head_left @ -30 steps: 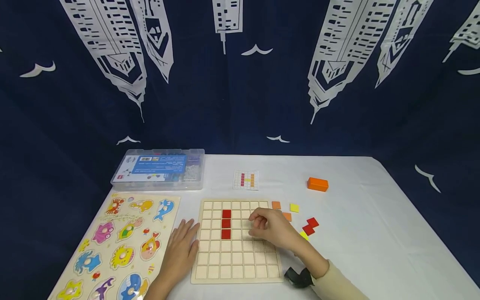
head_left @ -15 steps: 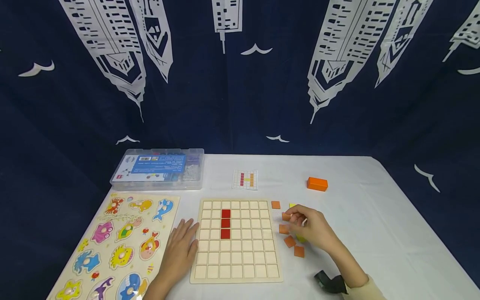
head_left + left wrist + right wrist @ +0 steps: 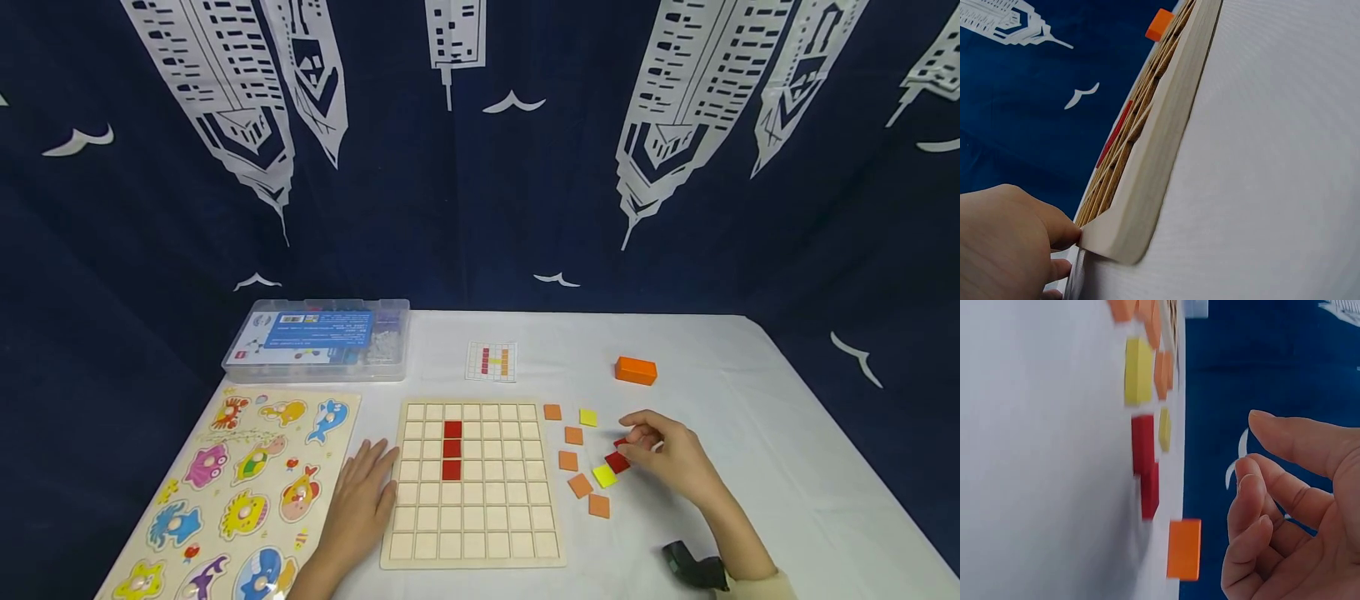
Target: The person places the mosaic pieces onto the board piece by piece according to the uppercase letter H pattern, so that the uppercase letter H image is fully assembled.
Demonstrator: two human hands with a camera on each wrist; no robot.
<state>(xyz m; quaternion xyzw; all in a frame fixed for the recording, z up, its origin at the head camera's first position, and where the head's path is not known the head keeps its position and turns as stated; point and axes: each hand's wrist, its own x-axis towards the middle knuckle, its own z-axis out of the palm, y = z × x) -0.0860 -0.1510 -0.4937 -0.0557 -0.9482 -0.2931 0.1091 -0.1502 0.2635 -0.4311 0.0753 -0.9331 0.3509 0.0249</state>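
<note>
My left hand (image 3: pixel 362 493) lies with extended fingers along the left edge of a wooden grid board (image 3: pixel 450 518); in the left wrist view its fingertips meet the board's corner. Three red square tiles (image 3: pixel 452 448) fill a short column in the grid. To the right, my right hand (image 3: pixel 670 458) hovers over two loose red tiles (image 3: pixel 617 462), partly covering one in the head view. Thumb and index finger are apart with nothing between them in the right wrist view. A yellow tile (image 3: pixel 604 476) lies just left of the red ones.
Several orange tiles (image 3: pixel 573 436) and another yellow tile (image 3: pixel 588 417) lie right of the board. Behind it are a pattern card (image 3: pixel 491 362), an orange block (image 3: pixel 636 371) and a clear plastic case (image 3: pixel 386 346). A sea-animal puzzle board (image 3: pixel 300 433) lies at left.
My right hand has moved right, from over the grid, past the orange tiles, to the loose red tiles. My left hand stays put. The three red tiles in the grid are unchanged.
</note>
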